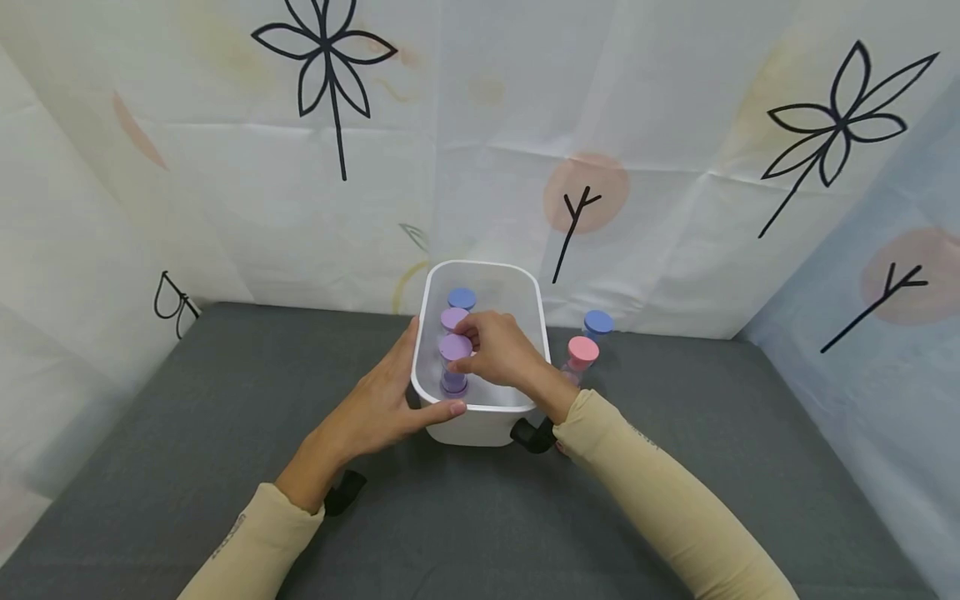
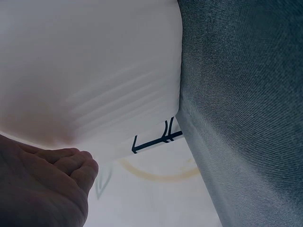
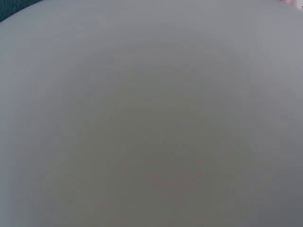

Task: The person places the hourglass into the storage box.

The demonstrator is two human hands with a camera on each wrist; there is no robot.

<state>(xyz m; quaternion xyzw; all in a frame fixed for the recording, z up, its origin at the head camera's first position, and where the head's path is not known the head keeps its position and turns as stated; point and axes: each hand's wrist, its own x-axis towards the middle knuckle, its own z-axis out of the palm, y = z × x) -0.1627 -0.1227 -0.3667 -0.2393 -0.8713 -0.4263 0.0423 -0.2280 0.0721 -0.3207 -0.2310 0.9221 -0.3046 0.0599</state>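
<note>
A white plastic bin (image 1: 480,423) holds several small clear jars on its left side. A blue-lidded jar (image 1: 462,297) is farthest back, a purple-lidded jar (image 1: 453,318) in the middle, and another purple-lidded jar (image 1: 455,347) nearest the front. My right hand (image 1: 498,350) reaches inside and pinches the front purple-lidded jar between thumb and fingers. Along the outer left wall lie the extended fingers of my left hand (image 1: 378,408), its thumb across the front rim. The left wrist view shows those fingers (image 2: 71,165) against the bin; in the right wrist view the bin's wall (image 3: 151,118) fills the picture.
Right of the bin stand a pink-lidded jar (image 1: 582,352) and a blue-lidded jar (image 1: 598,323), partly hidden behind the right wrist. Grey cloth (image 1: 660,500) covers the table. A patterned white curtain (image 1: 487,200) hangs behind it.
</note>
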